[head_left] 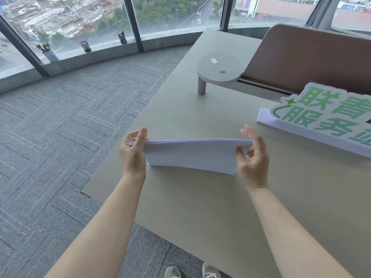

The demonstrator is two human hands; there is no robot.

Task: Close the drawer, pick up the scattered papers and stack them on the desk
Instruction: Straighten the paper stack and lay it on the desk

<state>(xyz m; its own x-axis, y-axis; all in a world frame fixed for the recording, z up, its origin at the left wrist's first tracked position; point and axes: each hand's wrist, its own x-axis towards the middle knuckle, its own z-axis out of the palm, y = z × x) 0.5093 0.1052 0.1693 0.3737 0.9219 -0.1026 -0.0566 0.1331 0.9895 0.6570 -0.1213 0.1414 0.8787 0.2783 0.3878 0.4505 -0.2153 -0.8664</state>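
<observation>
The grey-green worktop [200,207], matt with a fine grain, stretches under and beyond both hands; grey herringbone carpet [50,137] lies to the left of the fingers. Beyond the right fingers stands a brown rounded partition [311,59], and just right of them lies a white foam-board sign [321,121] with a cut-out outline, printed in green Chinese characters, among them 青 and 服务; the rest runs out of view.

A stack of white papers [192,155] is held upright on its long edge between the two hands, its lower edge touching the worktop and sagging towards the right. The left hand [133,153] grips the left end, thumb on the top edge and fingers [140,135] curled closed around the sheets. The right hand [254,157] pinches the right end between thumb and forefinger, its other fingers spread loosely open.

Further ahead, a small round grey shelf [218,70] on a cylindrical leg carries a white slip [213,61] and a metal paper clip [222,71].
</observation>
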